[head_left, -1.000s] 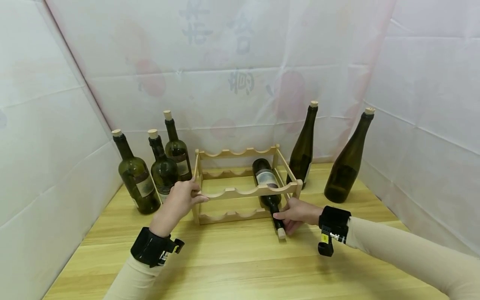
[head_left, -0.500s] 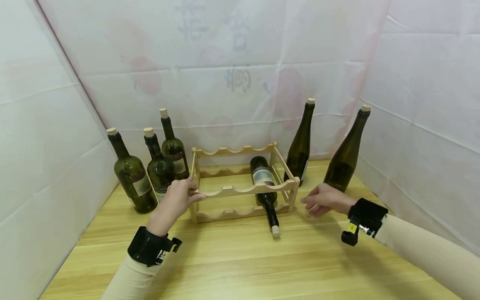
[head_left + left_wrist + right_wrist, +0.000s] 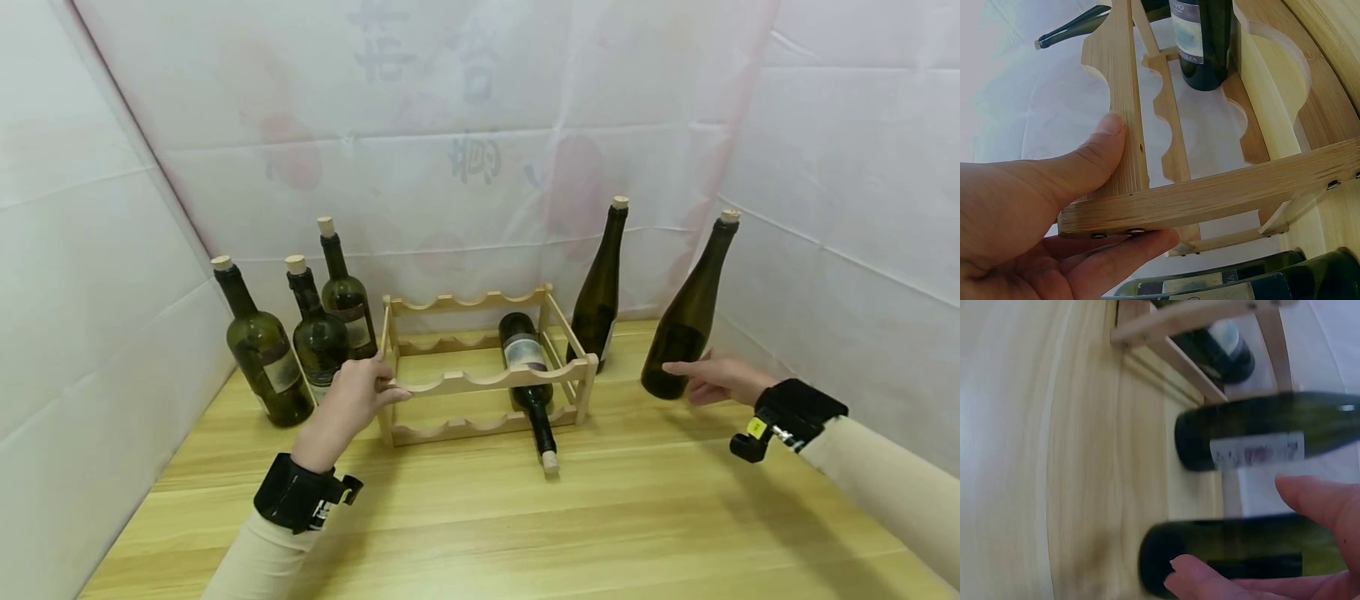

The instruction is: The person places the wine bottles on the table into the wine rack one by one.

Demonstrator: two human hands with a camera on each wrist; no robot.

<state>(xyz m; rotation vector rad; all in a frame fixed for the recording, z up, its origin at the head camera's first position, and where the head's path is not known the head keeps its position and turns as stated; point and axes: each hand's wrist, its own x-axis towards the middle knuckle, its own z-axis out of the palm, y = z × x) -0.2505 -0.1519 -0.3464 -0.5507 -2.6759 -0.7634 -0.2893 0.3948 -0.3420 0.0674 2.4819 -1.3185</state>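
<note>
A small wooden wine rack (image 3: 461, 383) stands mid-table. My left hand (image 3: 356, 392) pinches its front left corner, thumb on the top front rail and fingers beneath, as the left wrist view shows up close. One corked wine bottle (image 3: 536, 408) lies in the rack's lower level toward the right, neck pointing at me. My right hand (image 3: 716, 379) is at the lower part of an upright dark green bottle (image 3: 686, 325) on the far right. Its thumb and fingers are spread apart, overlapping that bottle in the right wrist view.
Another tall green bottle (image 3: 600, 300) stands just right of the rack. Three corked bottles are grouped on the left: an outer one (image 3: 262, 350), a middle one (image 3: 321, 337) and a rear one (image 3: 348, 300). White cloth walls (image 3: 420, 100) enclose the wooden table (image 3: 465, 525).
My right hand has left the neck of the bottle in the rack and moved right to the far right bottle. My left hand has stayed on the rack's corner.
</note>
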